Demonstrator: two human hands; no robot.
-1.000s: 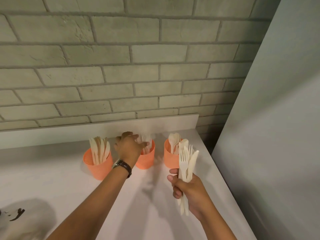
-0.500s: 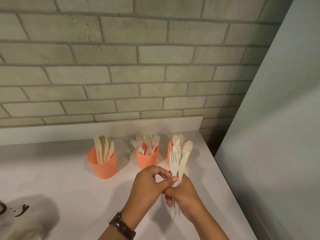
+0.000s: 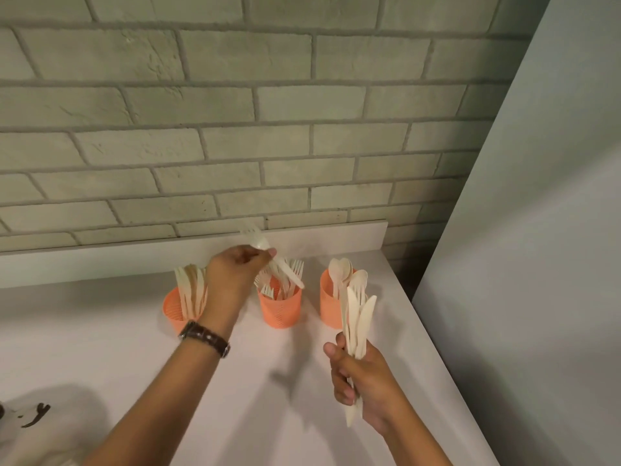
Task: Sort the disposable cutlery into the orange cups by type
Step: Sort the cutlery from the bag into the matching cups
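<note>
Three orange cups stand in a row near the back of the white counter. The left cup holds knives, the middle cup forks, the right cup spoons. My left hand hovers between the left and middle cups, pinching a single pale fork; it is blurred, tines up and back, handle slanting down over the middle cup. My right hand is at the front right, closed around an upright bundle of cutlery, mostly knives with a spoon behind.
The white counter ends at a raised back ledge under a grey brick wall. A plain grey panel rises along the counter's right edge. A pale cloth-like thing with dark marks lies at the front left.
My left hand pulled one fork out of the bundle in my right hand and carried it back to above the middle cup. The bundle stayed upright in my right hand.
</note>
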